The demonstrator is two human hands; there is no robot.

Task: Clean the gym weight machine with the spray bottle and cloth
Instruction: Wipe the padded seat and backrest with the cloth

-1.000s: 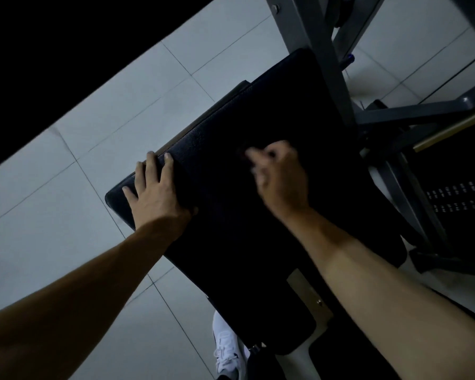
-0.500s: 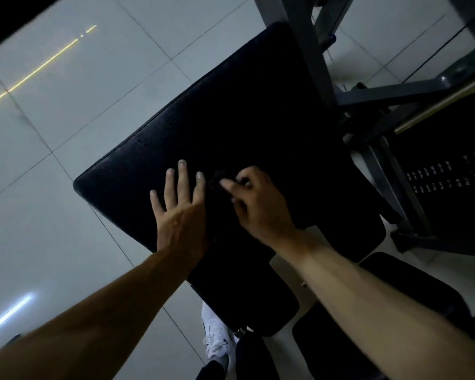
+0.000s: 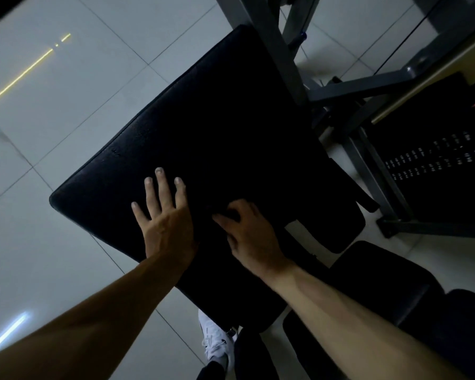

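The weight machine's large black padded cushion point(image 3: 231, 119) fills the middle of the head view, tilted diagonally. My left hand point(image 3: 165, 220) lies flat on its near part, fingers straight and spread. Just to its right, my right hand point(image 3: 252, 237) presses on the pad with fingers curled round a dark cloth point(image 3: 220, 210), which barely stands out from the black surface. No spray bottle is in view.
Grey steel frame bars point(image 3: 272, 50) rise at the pad's far right. A black weight stack point(image 3: 436, 160) with white numbers stands to the right. More black pads point(image 3: 381, 283) sit at lower right. A white shoe point(image 3: 214, 341) shows below on the pale tiled floor point(image 3: 66, 105).
My left hand left the pad's left edge and now lies flat on the surface beside the right hand. My right hand drew the cloth back toward the pad's near side.
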